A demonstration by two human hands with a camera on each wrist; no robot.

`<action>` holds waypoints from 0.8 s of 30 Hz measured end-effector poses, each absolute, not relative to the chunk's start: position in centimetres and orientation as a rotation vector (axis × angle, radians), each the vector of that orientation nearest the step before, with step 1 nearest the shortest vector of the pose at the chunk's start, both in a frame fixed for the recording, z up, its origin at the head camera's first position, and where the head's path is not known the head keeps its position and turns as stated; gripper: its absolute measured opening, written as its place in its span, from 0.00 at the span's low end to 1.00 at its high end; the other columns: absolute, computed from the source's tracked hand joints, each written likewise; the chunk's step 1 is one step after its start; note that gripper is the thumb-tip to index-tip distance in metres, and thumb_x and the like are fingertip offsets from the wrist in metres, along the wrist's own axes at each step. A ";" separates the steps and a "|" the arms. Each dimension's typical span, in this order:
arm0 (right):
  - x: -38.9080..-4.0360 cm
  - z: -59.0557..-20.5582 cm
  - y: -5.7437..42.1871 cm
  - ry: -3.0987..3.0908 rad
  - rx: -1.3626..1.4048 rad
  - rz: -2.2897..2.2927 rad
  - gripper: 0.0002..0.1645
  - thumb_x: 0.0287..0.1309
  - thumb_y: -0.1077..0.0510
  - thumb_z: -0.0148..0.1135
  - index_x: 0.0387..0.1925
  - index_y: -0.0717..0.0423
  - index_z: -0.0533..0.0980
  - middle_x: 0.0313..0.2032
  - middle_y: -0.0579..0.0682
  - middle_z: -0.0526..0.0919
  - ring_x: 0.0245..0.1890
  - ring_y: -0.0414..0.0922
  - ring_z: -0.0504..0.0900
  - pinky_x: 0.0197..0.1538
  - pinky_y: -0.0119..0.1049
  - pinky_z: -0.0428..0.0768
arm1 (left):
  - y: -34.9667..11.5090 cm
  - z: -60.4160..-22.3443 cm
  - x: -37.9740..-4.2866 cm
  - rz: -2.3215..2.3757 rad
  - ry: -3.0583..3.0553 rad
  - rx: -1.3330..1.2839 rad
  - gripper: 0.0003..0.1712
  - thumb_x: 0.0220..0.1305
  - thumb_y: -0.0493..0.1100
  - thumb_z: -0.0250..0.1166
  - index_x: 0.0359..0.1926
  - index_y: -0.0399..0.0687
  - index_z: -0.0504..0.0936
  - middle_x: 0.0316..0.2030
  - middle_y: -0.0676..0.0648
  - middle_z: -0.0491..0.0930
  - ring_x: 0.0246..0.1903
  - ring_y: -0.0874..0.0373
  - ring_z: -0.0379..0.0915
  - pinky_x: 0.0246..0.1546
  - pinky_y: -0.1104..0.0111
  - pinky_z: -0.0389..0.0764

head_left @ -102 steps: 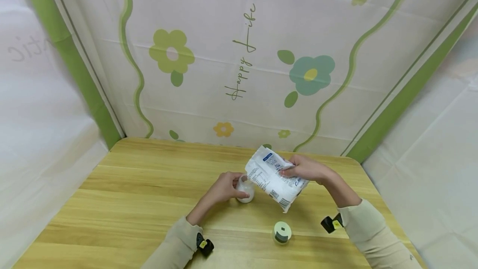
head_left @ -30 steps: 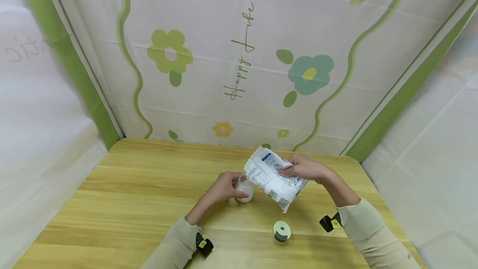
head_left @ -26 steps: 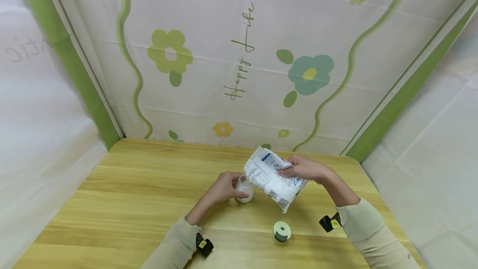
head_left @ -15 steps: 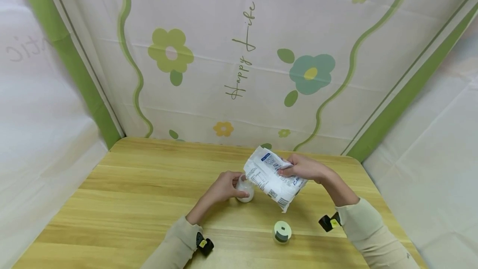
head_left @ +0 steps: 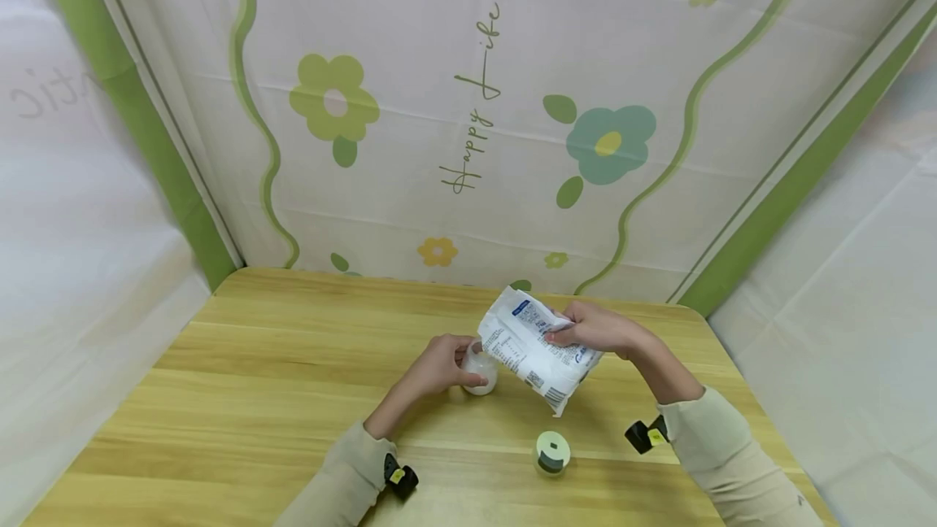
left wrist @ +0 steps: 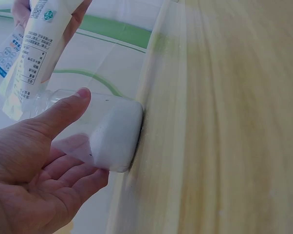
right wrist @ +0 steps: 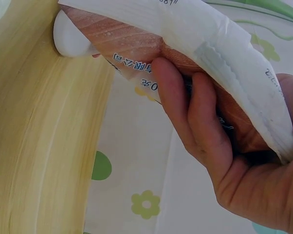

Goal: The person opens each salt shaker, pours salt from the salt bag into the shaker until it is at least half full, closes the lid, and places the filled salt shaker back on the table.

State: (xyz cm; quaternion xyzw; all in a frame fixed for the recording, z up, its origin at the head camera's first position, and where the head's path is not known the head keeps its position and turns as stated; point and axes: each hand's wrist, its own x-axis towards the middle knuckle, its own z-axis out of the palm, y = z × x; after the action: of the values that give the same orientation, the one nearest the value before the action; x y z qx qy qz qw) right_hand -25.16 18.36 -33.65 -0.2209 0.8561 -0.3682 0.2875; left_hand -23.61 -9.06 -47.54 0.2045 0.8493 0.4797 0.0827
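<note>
My left hand holds a small clear jar on the table, thumb on one side and fingers on the other. White powder fills the jar's lower part and slopes up one wall in the left wrist view. With my right hand I grip a white printed bag, thumb on its back and fingers curled round its front. The bag tilts down to the left, its end right at the jar's mouth, which it partly hides. The right wrist view shows the bag's brownish printed front.
A round pale green lid with a grey flap lies on the wooden table, nearer to me than the bag. White flowered cloth hangs behind the table's far edge, and more cloth hangs at both sides.
</note>
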 end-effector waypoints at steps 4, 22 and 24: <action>-25.2 -33.6 18.3 2.278 -0.586 -0.987 0.13 0.65 0.57 0.60 0.33 0.66 0.81 0.27 0.52 0.88 0.25 0.47 0.88 0.30 0.37 0.85 | -9.1 -47.5 -23.7 1.435 2.531 0.619 0.22 0.50 0.44 0.79 0.46 0.46 0.85 0.38 0.50 0.86 0.32 0.64 0.76 0.33 0.74 0.79; -25.3 -33.6 18.2 2.293 -0.586 -0.962 0.13 0.65 0.57 0.60 0.33 0.65 0.81 0.28 0.52 0.88 0.26 0.48 0.88 0.30 0.37 0.85 | -9.1 -47.5 -23.6 1.426 2.533 0.610 0.21 0.50 0.44 0.79 0.45 0.47 0.85 0.38 0.51 0.86 0.32 0.64 0.76 0.33 0.74 0.78; -25.3 -33.6 18.2 2.292 -0.588 -0.963 0.13 0.65 0.57 0.60 0.33 0.65 0.81 0.28 0.52 0.88 0.26 0.48 0.88 0.30 0.36 0.85 | -9.1 -47.5 -23.7 1.430 2.533 0.615 0.21 0.50 0.44 0.79 0.46 0.46 0.85 0.38 0.51 0.86 0.33 0.64 0.76 0.34 0.73 0.79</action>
State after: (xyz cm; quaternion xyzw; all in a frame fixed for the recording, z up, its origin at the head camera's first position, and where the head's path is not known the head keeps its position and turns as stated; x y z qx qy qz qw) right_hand -25.29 18.22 -33.62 -0.2202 0.8589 -0.3608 0.2893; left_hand -23.67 -9.13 -47.48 0.2060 0.8490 0.4792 0.0843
